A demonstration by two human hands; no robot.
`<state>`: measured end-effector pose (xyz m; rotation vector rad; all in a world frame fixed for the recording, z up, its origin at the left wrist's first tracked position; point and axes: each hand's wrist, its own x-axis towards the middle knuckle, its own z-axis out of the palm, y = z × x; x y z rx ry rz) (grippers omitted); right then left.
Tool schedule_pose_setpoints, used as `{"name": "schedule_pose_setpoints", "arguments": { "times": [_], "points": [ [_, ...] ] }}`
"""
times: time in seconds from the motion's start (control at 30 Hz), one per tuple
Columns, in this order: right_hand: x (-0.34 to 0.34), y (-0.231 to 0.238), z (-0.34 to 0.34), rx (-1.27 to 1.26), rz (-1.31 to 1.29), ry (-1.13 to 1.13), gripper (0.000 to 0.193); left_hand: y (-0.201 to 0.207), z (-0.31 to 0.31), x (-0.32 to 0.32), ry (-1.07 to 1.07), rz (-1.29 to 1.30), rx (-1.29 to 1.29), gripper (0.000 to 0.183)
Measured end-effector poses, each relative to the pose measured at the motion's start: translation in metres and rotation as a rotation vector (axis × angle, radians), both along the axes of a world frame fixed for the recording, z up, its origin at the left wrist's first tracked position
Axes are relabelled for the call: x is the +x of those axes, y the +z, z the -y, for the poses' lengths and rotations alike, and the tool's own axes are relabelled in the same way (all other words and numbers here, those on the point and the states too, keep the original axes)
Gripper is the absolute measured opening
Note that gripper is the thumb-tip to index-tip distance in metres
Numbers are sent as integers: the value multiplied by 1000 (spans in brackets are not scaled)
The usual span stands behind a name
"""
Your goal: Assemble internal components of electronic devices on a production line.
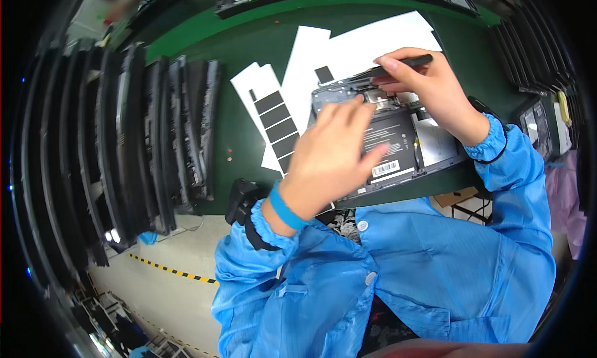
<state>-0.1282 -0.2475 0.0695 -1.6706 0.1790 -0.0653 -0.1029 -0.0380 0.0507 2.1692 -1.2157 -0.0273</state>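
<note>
An opened laptop base (pixel 435 163) lies on the table in front of me, its dark battery (pixel 392 143) with a white label and its inner boards exposed. My left hand (pixel 329 146), a blue band around the wrist, rests over the left part of the base. Its fingertips touch down near the upper boards, and the thumb stands apart over the battery. Above the base's far edge, my right hand (pixel 429 84) pinches a slim black tool (pixel 420 61) that looks like tweezers. Its tip is hard to make out against the dark parts.
White sheets (pixel 379 44) lie beyond the base; a narrower sheet with black rectangular pads (pixel 271 117) is left of it. A long row of upright laptop parts (pixel 118 140) lines the left side. More stacked parts (pixel 528 53) stand at right on the green table (pixel 249 44).
</note>
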Motion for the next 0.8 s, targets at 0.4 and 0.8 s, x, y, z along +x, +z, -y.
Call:
{"name": "schedule_pose_setpoints", "arguments": {
  "times": [0.4, 0.8],
  "points": [
    [127, -39, -106, -396, 148, 96, 26, -39, -84, 79, 523, 75, 192, 70],
    [124, -38, -104, -441, 270, 137, 24, -36, -78, 76, 553, 83, 189, 73]
  ]
}}
